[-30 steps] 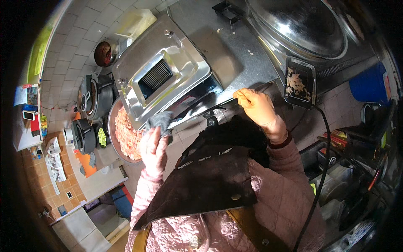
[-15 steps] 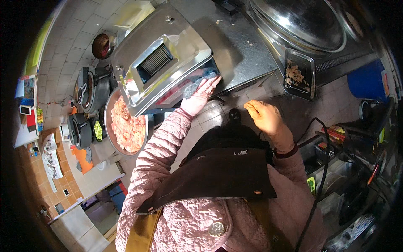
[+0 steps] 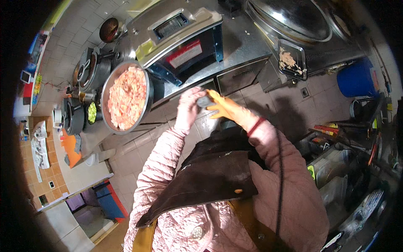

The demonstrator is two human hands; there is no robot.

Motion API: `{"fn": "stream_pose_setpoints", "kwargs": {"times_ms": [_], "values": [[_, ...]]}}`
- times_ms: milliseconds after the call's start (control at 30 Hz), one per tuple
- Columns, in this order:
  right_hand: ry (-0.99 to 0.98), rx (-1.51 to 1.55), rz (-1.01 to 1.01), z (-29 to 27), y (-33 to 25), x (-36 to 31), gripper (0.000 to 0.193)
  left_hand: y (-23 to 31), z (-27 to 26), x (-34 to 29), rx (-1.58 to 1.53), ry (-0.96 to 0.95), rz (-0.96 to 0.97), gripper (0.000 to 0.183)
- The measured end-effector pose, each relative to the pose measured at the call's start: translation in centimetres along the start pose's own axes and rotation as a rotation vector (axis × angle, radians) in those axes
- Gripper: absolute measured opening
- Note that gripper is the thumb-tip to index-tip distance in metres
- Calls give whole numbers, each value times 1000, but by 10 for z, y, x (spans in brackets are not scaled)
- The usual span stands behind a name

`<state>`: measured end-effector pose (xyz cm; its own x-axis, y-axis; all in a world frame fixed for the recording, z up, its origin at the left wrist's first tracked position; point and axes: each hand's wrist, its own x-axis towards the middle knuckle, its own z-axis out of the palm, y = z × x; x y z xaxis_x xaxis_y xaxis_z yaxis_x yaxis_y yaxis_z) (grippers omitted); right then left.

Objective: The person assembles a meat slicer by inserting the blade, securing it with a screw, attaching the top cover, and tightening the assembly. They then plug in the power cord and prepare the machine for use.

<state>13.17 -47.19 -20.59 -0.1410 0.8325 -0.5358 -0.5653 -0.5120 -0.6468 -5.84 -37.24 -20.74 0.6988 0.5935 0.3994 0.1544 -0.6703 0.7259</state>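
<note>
Between my hands, in front of my body, is a bunched grey cloth (image 3: 205, 101). My left hand (image 3: 188, 103) is closed on its left side. From the right, my right hand (image 3: 230, 109) in an orange glove meets the cloth, its fingers above and below the edge; part of the grip is hidden. Beyond them on the counter stands a boxy stainless steel machine (image 3: 184, 40) with a slotted opening on top and a red and white label on its front. Left of it sits a large metal bowl (image 3: 146, 103) heaped with raw sliced meat (image 3: 126, 97).
A black tray (image 3: 298, 75) with meat scraps lies at the counter's right end, near a big domed metal lid (image 3: 294, 17). Farther right stands a blue bin (image 3: 355, 80). Dark pots (image 3: 74, 119) line the left side. A dark cable (image 3: 280, 180) crosses by my right arm.
My left hand has come away from the machine's front toward me with the cloth. My right hand has moved left and its fingers have uncurled onto the cloth. The view has shifted.
</note>
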Motion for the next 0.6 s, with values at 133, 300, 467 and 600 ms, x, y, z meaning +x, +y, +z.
{"fn": "stream_pose_setpoints", "kwargs": {"times_ms": [133,300,467,600], "values": [[11,373,-19,3,42,24,36,70,15,-46,382,-68,-58,68],[277,274,-64,-6,32,72,32,87,-13,-125,412,-28,-226,53],[623,-914,-842,18,0,124,67,85,-23,-198,515,-30,-448,48],[395,-1861,-556,15,-3,159,64,85,-22,-217,587,-113,-537,48]]}}
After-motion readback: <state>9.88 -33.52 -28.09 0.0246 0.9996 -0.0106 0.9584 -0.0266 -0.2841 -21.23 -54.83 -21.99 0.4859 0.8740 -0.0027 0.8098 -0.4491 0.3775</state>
